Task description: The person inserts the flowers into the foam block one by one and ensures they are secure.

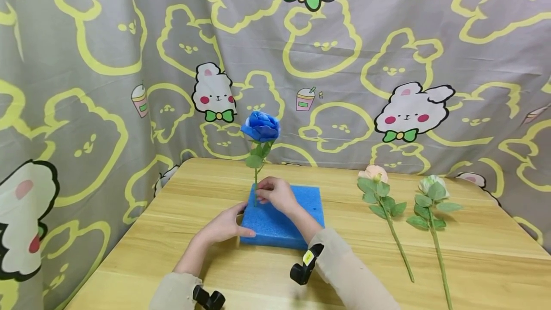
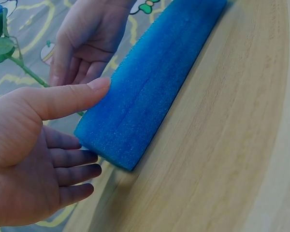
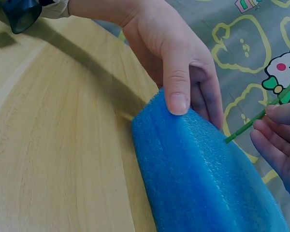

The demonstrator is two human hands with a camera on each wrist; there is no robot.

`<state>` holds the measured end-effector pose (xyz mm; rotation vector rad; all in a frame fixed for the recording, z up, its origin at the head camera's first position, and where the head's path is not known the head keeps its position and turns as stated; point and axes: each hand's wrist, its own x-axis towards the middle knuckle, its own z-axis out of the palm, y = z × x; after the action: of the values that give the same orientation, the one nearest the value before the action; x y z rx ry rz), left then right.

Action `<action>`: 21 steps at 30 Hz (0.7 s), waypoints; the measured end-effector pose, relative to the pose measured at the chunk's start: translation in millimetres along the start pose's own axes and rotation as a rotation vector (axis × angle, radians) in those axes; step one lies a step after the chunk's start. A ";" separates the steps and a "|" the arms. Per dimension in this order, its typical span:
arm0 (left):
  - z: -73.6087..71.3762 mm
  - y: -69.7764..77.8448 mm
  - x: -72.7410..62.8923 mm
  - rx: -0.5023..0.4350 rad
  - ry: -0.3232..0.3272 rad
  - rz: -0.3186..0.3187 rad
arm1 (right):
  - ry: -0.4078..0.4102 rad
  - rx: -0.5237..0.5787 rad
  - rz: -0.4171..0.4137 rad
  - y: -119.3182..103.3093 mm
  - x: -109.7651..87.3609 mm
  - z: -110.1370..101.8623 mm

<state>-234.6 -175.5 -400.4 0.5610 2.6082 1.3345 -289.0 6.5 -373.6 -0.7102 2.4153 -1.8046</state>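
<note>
A blue artificial rose point(image 1: 261, 127) stands nearly upright, its green stem point(image 3: 251, 122) meeting the top of a blue foam block point(image 1: 280, 226) near the left edge. My right hand point(image 1: 277, 195) pinches the lower stem between thumb and fingertips, just above the foam. At the block's front left corner is my left hand point(image 1: 224, 226). Its thumb point(image 2: 89, 92) rests on the front edge, and the other fingers extend fairly straight along the left side. The stem's very end is hidden at the foam.
To the right on the wooden table point(image 1: 206, 176) lie a pale pink rose point(image 1: 373, 174) and a white-green rose point(image 1: 432, 185), stems toward the front. A patterned curtain point(image 1: 258, 51) hangs behind the table. Dark wrist cameras point(image 1: 303, 269) sit on both sleeves.
</note>
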 end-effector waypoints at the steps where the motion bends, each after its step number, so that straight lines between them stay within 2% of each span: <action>1: 0.0 0.1 -0.1 0.002 0.002 -0.002 | -0.003 0.001 -0.002 -4.9 -2.9 -1.7; 6: -0.3 0.2 0.3 0.012 0.010 -0.016 | -0.005 0.009 0.019 -31.3 -18.4 -11.7; 10: -0.7 0.7 0.8 0.023 0.022 -0.024 | 0.002 0.030 0.033 -34.1 -24.6 -20.4; 14: -0.7 0.9 0.9 0.035 0.024 -0.020 | 0.007 0.071 0.056 -26.2 -28.0 -30.9; 21: 1.2 1.7 0.6 0.027 0.020 -0.028 | 0.041 0.131 0.067 6.1 -33.2 -52.8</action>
<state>-234.3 -173.4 -399.7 0.5162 2.6444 1.3050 -277.2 68.0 -370.1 -0.5794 2.2886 -1.9480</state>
